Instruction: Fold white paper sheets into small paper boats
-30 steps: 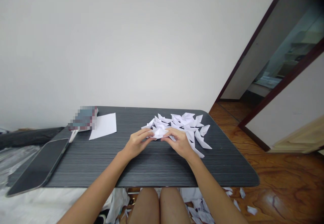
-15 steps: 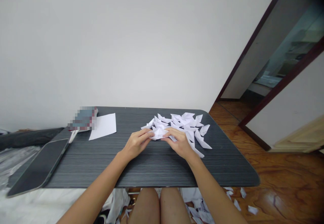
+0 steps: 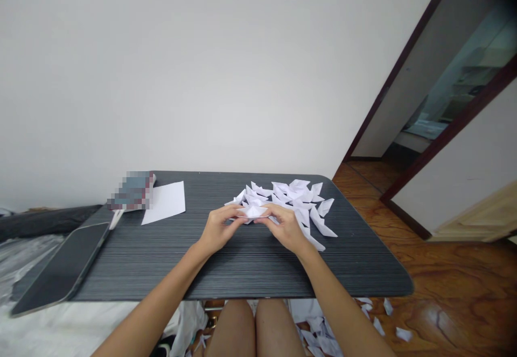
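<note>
A white folded paper boat is held level between my two hands, just over the dark table. My left hand pinches its left end between thumb and fingers. At the other end, my right hand grips the boat the same way. Right behind and to the right of it lies a pile of white paper boats, some partly covered by my right hand.
The dark ribbed table meets a white wall. On its left are a sheet of white paper, a blurred-out packet and a tablet-like dark slab. Folded papers lie below, near my legs; a doorway stands right.
The paper boat has been tilted between my fingers, so its side now looks narrower. Both hands stay in nearly the same place, and the pile has not changed.
</note>
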Demonstrator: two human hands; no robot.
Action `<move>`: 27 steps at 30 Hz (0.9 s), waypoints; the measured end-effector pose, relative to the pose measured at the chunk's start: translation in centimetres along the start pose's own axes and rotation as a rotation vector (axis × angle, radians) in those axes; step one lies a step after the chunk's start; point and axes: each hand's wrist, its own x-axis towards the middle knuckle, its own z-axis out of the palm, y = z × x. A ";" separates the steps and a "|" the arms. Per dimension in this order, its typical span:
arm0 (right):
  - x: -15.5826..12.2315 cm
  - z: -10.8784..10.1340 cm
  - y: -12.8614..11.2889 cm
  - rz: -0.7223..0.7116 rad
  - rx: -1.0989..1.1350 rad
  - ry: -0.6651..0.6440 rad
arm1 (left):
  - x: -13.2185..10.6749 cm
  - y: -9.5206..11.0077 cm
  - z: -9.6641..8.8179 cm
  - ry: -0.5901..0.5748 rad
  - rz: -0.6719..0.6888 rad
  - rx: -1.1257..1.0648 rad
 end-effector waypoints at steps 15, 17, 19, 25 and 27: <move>-0.1 1.1 0.2 0.179 0.237 0.023 | 0.7 1.4 0.3 -0.154 -0.319 -0.321; 0.0 1.2 0.1 0.198 0.278 0.040 | 0.7 1.5 0.3 -0.147 -0.342 -0.342; 0.0 1.2 -0.1 0.248 0.350 0.042 | 0.6 1.4 0.3 -0.130 -0.375 -0.377; 0.5 0.8 -0.3 0.396 0.470 0.040 | 0.7 1.0 0.6 -0.077 -0.513 -0.494; 0.7 0.8 -0.2 0.419 0.491 0.043 | 0.8 1.1 0.6 -0.082 -0.536 -0.533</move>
